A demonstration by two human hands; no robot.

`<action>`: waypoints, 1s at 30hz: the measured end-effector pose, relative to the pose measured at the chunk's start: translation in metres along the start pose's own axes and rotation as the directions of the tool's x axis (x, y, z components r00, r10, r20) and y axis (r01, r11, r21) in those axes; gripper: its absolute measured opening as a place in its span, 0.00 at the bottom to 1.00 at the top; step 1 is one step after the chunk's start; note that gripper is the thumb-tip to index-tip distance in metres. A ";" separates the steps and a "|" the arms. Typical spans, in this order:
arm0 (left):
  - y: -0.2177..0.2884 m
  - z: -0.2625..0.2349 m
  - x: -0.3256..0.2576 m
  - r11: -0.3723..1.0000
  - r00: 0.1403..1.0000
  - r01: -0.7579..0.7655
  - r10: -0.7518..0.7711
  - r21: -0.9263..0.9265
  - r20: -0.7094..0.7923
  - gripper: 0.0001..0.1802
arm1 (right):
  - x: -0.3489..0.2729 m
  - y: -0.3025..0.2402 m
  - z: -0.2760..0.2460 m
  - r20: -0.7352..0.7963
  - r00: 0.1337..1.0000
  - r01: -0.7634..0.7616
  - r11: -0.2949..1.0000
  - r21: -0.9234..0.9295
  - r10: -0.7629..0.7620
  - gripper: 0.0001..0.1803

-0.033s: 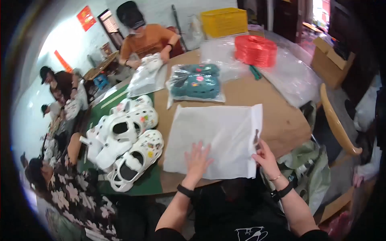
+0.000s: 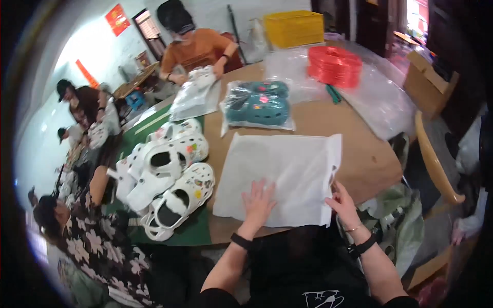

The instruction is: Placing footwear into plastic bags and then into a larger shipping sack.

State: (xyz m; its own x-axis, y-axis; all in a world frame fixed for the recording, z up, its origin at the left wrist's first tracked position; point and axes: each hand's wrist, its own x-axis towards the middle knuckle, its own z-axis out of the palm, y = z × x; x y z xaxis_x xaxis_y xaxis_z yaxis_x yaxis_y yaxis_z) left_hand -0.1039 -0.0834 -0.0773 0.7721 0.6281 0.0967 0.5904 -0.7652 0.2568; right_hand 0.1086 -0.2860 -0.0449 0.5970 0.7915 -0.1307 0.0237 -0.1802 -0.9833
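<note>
A flat white pouch [image 2: 287,164], plain and rectangular, lies in front of me on the table. My left hand [image 2: 258,203] rests palm down on its lower left part, fingers spread. At the pouch's right edge, my right hand [image 2: 343,205] has thumb and fingers pinched on the border, where a small dark gap shows. Left of the pouch is a pile of white clogs [image 2: 177,203] with colourful charms. Just beyond it lies a clear bag [image 2: 259,105] with teal clogs inside.
A roll of red plastic twine [image 2: 334,66] and clear plastic sheets [image 2: 380,110] lie at the far right, by a yellow crate [image 2: 294,30]. Across the table a person in orange [image 2: 197,51] handles bagged white clogs. Another person in a floral top [image 2: 92,236] is at my left. A chair [image 2: 436,159] stands right.
The whole view has shifted a little, so everything appears slightly farther right. Both hands keep about the same places on the pouch.
</note>
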 end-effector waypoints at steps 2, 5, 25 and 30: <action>0.004 -0.001 0.005 1.000 1.000 0.012 -0.012 0.009 0.025 0.30 | -0.004 -0.011 0.015 0.054 0.994 -0.104 0.926 0.362 0.091 0.29; -0.002 0.005 0.011 0.999 0.999 -0.030 0.030 0.020 -0.012 0.28 | -0.002 0.008 0.013 0.013 0.998 -0.067 0.890 0.451 0.068 0.18; -0.043 -0.097 0.190 0.999 0.968 0.002 -0.011 -0.037 -0.251 0.29 | 0.019 -0.008 0.048 0.202 0.782 0.511 0.422 -0.749 -0.589 0.11; -0.050 -0.083 0.234 0.997 0.935 0.059 -0.071 -0.043 -0.347 0.40 | 0.018 -0.011 0.051 0.205 0.794 0.508 0.440 -0.741 -0.572 0.12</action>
State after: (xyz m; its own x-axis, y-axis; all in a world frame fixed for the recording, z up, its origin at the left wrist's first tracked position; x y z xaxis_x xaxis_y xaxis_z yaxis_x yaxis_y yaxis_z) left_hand 0.0274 0.1134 0.0123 0.5989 0.6906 0.4055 0.6244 -0.7197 0.3035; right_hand 0.0784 -0.2405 -0.0430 0.2966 0.8514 0.4326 0.9075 -0.1100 -0.4055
